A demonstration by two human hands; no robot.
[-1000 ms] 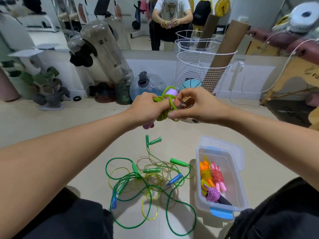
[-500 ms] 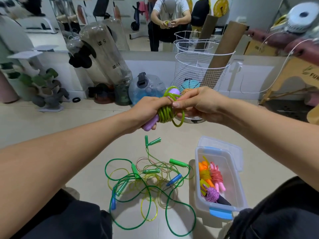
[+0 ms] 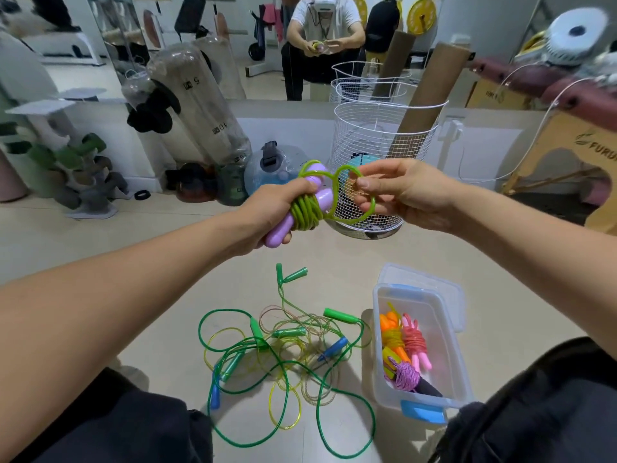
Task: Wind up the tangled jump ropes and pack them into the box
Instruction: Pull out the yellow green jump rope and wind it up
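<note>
Lime-green plastic cord (image 3: pixel 305 212) is wound in tight turns around the pair of lilac jump-rope handles (image 3: pixel 300 208) that your left hand (image 3: pixel 277 213) grips in a closed fist, held up in front of you above the floor. Your right hand (image 3: pixel 400 195) pinches the last free loop of that cord (image 3: pixel 354 195) between thumb and fingertips, just beside the bundle, with the other fingers loosely spread. This rope looks nearly finished: only the loose loop seems left to tuck or wrap before it can go down.

Below and to your right, the clear plastic box with blue latches (image 3: pixel 417 401) sits open on the pale floor (image 3: pixel 334 262), its lid (image 3: pixel 430 285) behind it. You already have several wound ropes inside: an orange-and-yellow bundle (image 3: pixel 392 335), a pink one (image 3: pixel 415 345) and a purple cord on a dark handle (image 3: pixel 409 377).

Left of the box, the tangle of green, yellow and clear ropes with green and blue handles (image 3: pixel 287 355) lies untouched on the floor, so most of the untangling appears to remain.
</note>
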